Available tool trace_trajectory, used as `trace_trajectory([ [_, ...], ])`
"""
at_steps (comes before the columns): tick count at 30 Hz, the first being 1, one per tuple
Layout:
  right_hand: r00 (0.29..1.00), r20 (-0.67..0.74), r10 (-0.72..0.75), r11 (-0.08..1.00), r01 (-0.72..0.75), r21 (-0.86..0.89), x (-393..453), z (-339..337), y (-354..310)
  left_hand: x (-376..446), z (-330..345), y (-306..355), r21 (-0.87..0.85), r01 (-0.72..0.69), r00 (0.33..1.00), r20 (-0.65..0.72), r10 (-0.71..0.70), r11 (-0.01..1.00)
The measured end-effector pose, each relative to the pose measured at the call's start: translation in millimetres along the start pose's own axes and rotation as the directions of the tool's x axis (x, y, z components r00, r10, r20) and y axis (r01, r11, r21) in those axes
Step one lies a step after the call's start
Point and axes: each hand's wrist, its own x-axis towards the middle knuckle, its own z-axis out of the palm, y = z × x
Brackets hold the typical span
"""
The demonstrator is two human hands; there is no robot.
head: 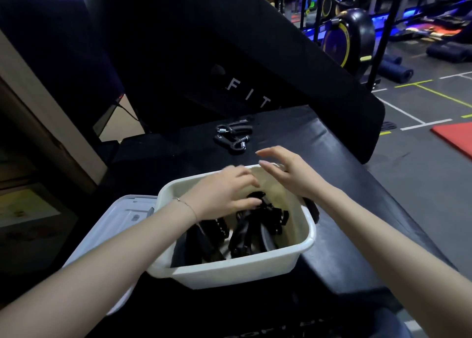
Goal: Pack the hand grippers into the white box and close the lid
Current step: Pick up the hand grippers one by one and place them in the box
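The white box [237, 268] sits on a black padded bench with several black hand grippers [245, 233] piled inside. My left hand [224, 192] reaches down into the box, its fingers curled on a black gripper near the top of the pile. Over the box's far rim hovers my right hand [286, 170], fingers spread and empty. Two more black grippers with metal springs [233, 137] lie on the bench beyond the box. The white lid [112, 225] lies flat to the left of the box, partly under my left forearm.
A raised black backrest pad [255, 56] with white letters slopes up behind the bench. The bench surface [344, 184] extends to the right of the box. Gym floor with painted lines, a red mat [457, 136] and exercise bikes lie at far right.
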Motion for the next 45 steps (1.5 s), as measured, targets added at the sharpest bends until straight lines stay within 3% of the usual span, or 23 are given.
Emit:
trace_trajectory([
  [3, 0.999, 0.036, -0.012, 0.996, 0.015, -0.082, 29.5, 2.5, 10.7, 2.7, 2.1, -23.6, 0.012, -0.071, 0.997, -0.043, 0.072, 0.997],
  [7, 0.996, 0.089, -0.023, 0.983, 0.039, -0.178, 81.6, 13.1, 27.6, 5.5, 10.0, -35.0, 0.039, -0.09, 0.995, 0.047, 0.088, 0.995],
  [13, 0.968, 0.242, 0.067, 0.916, 0.037, -0.4, 162.4, 43.8, 62.1, 15.4, 19.4, -42.2, -0.037, -0.113, 0.992, 0.048, 0.115, 0.993],
  [19, 0.946, 0.264, 0.186, 0.812, 0.003, -0.584, 208.6, 77.7, 101.4, 18.9, 24.9, -47.9, -0.112, -0.122, 0.992, 0.013, 0.124, 0.986],
  [26, 0.913, 0.326, 0.244, 0.797, 0.003, -0.604, 239.5, 109.5, 139.9, 18.8, 28.6, -48.3, -0.175, -0.104, 0.994, -0.002, 0.105, 0.979],
  [33, 0.874, 0.32, 0.366, 0.814, -0.134, -0.565, 265.5, 130.2, 148.0, 18.9, 28.4, -45.5, -0.215, -0.076, 0.997, 0.018, 0.081, 0.974],
  [45, 0.91, 0.317, 0.268, 0.849, -0.068, -0.524, 254.5, 133.4, 135.4, 17.0, 30.2, -46.9, -0.216, -0.086, 0.996, 0.008, 0.09, 0.973],
])
